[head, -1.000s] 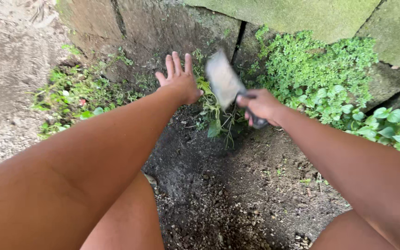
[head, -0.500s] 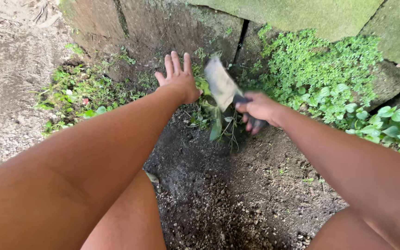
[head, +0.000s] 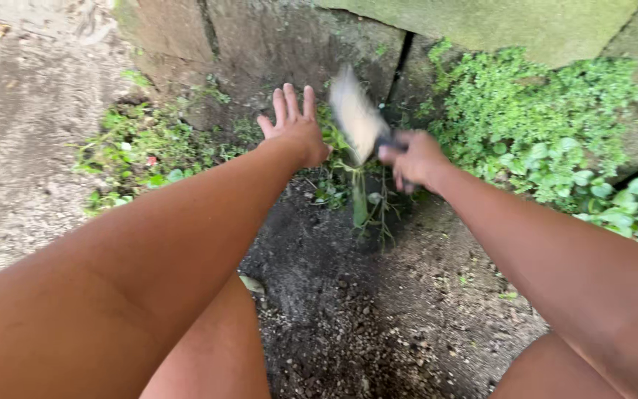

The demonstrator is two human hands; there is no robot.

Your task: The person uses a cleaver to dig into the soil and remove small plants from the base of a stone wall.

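Observation:
My right hand (head: 416, 157) grips the dark handle of a broad-bladed cleaver (head: 354, 115), whose pale blade is blurred and points up and to the left, above a clump of weeds (head: 356, 193) at the foot of a stone wall (head: 282, 37). My left hand (head: 295, 127) is stretched out flat just left of the blade, fingers apart, holding nothing, hovering over the weeds close to the wall. Dark bare soil (head: 348, 295) lies below both hands.
Dense small-leaved green plants (head: 533, 118) cover the wall's foot on the right, with broader leaves (head: 629, 207) further right. Low weeds (head: 142, 148) grow on the left beside grey sandy ground (head: 16, 148). My knees fill the bottom corners.
The cleaver has swung down into the weeds and come back up, its blade blurred again. The left hand has stayed open beside the clump. The view shifted slightly.

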